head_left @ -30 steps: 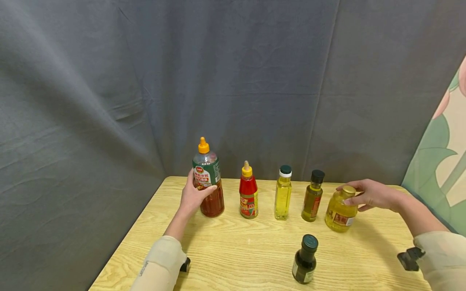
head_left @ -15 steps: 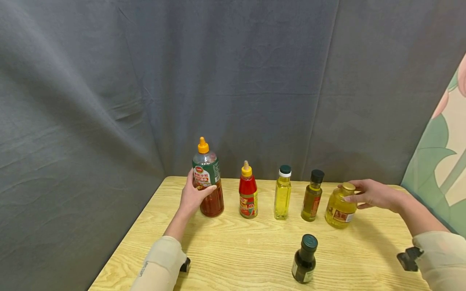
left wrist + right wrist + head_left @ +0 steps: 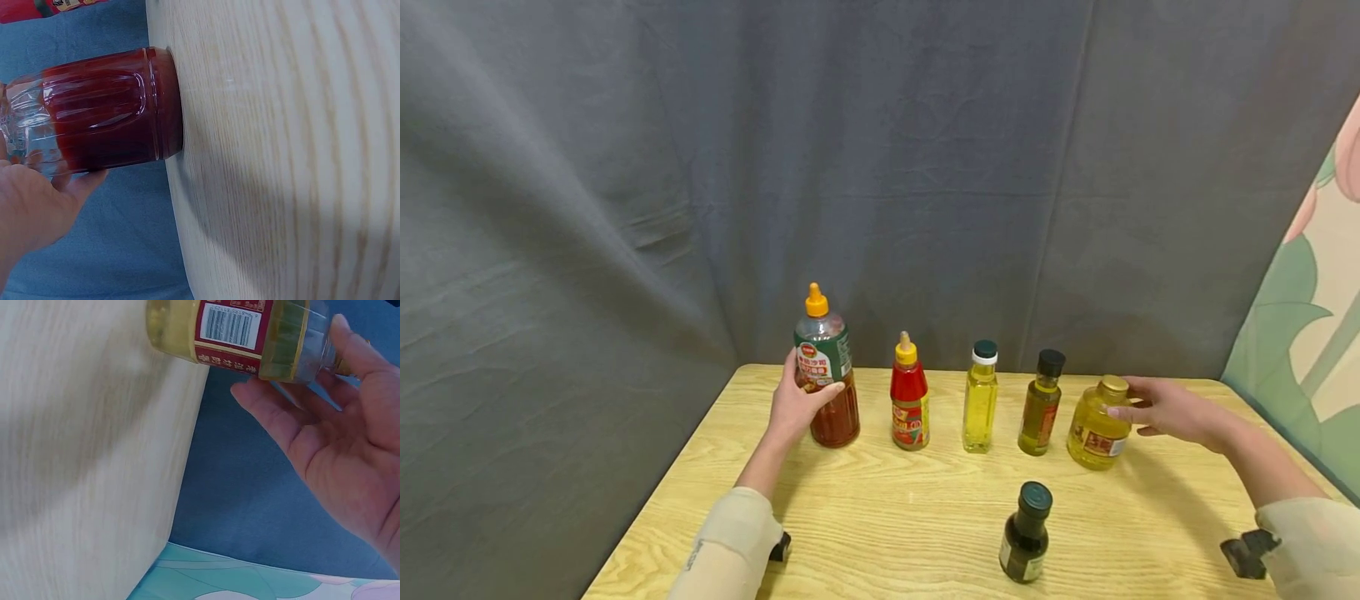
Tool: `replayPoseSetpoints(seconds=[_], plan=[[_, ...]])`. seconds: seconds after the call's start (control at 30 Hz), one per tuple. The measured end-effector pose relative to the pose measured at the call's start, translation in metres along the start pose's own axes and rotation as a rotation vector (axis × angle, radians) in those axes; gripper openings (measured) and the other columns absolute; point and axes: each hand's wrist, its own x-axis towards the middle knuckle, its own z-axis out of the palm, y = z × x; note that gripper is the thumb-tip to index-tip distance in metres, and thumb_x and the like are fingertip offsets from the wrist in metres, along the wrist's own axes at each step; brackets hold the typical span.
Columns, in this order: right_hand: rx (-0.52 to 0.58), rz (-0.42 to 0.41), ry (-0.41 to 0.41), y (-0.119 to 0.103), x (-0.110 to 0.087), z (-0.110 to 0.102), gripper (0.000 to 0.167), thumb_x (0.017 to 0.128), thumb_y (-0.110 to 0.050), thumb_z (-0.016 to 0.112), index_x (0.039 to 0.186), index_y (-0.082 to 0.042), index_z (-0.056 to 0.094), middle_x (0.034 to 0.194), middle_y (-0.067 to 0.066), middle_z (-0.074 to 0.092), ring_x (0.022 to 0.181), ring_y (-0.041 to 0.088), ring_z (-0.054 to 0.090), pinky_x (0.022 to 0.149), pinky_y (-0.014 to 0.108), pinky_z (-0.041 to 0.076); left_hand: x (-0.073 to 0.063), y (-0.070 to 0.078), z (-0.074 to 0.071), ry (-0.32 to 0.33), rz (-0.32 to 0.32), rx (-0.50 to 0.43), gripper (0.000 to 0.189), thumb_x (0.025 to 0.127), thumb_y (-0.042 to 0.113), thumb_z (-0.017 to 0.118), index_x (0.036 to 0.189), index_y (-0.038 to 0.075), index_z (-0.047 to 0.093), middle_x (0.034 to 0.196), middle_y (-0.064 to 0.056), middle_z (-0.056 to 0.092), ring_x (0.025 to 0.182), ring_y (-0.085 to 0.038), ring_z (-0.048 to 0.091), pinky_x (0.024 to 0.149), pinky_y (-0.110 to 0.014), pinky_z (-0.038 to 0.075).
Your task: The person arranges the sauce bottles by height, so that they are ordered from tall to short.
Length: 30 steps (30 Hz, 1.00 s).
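Observation:
My left hand [image 3: 797,407] grips a large squeeze bottle of red sauce [image 3: 837,417], upright at the table's left back, thumb across its front. The left wrist view shows the sauce bottle's base [image 3: 165,103] at the tabletop. On the right, my right hand [image 3: 1172,408] is at the shoulder of a squat oil bottle [image 3: 1093,429] with a gold cap. Its thumb is at the near side; other fingers are partly hidden behind the neck. In the right wrist view these fingers [image 3: 269,412] look loose and fairly straight beside the oil bottle [image 3: 281,337].
Between the hands stand a small red ketchup bottle [image 3: 910,404], a green-capped oil bottle [image 3: 980,408] and a black-capped dark oil bottle [image 3: 1041,414]. A short dark bottle [image 3: 1025,537] stands nearer the front. Grey cloth [image 3: 880,183] hangs behind the wooden table [image 3: 880,517].
The squat oil bottle has shifted slightly back, into line with the others. My right fingers have drawn back rightward from its cap. The left hand keeps its grip.

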Motion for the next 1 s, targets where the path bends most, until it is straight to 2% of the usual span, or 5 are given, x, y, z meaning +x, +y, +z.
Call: replayPoseSetpoints(seconds=[0.27,0.43,0.53,0.77,1.0], plan=[[-0.321,-0.042,0.452,-0.005,-0.023,0.005,0.055,0.103,-0.031,0.061,0.139,0.009,0.048,0.127,0.035,0.057,0.112,0.055,0.056,0.075,0.055,0.055,0.001,0.001,-0.002,0.001,0.008,-0.007,0.098,0.082,0.031,0.087,0.158,0.030,0.026,0.141,-0.009,0.054,0.128,-0.030,0.053,0.106,-0.051,0.043],[-0.348,-0.077,0.620,-0.017,-0.040,0.020,0.032,0.101,-0.030,0.065,0.120,-0.004,0.067,0.106,0.015,0.071,0.091,0.013,0.064,0.060,0.032,0.051,0.002,0.003,-0.002,0.010,-0.001,0.003,0.098,0.082,0.030,0.087,0.158,0.029,0.026,0.141,-0.009,0.054,0.128,-0.029,0.052,0.106,-0.050,0.043],[-0.310,-0.091,0.567,-0.025,-0.047,0.035,0.028,0.101,-0.029,0.064,0.118,-0.008,0.069,0.106,0.009,0.071,0.084,-0.006,0.057,0.059,0.026,0.053,0.002,0.004,-0.001,0.008,-0.009,0.004,0.098,0.082,0.030,0.087,0.158,0.029,0.026,0.142,-0.009,0.054,0.129,-0.029,0.052,0.107,-0.049,0.042],[-0.138,-0.144,0.348,-0.040,-0.051,0.073,0.027,0.104,-0.023,0.060,0.125,-0.007,0.065,0.114,0.009,0.069,0.092,0.004,0.064,0.070,0.029,0.056,0.002,0.004,0.000,0.000,-0.008,-0.003,0.098,0.082,0.030,0.087,0.159,0.028,0.025,0.143,-0.009,0.053,0.130,-0.029,0.051,0.108,-0.050,0.041],[0.124,-0.310,-0.067,-0.043,-0.048,0.108,0.038,0.103,-0.008,0.058,0.140,-0.008,0.052,0.130,0.005,0.060,0.116,0.009,0.058,0.086,0.031,0.055,0.000,0.002,0.001,0.002,-0.010,-0.012,0.097,0.082,0.031,0.087,0.158,0.029,0.026,0.141,-0.008,0.054,0.128,-0.029,0.052,0.106,-0.050,0.043]])
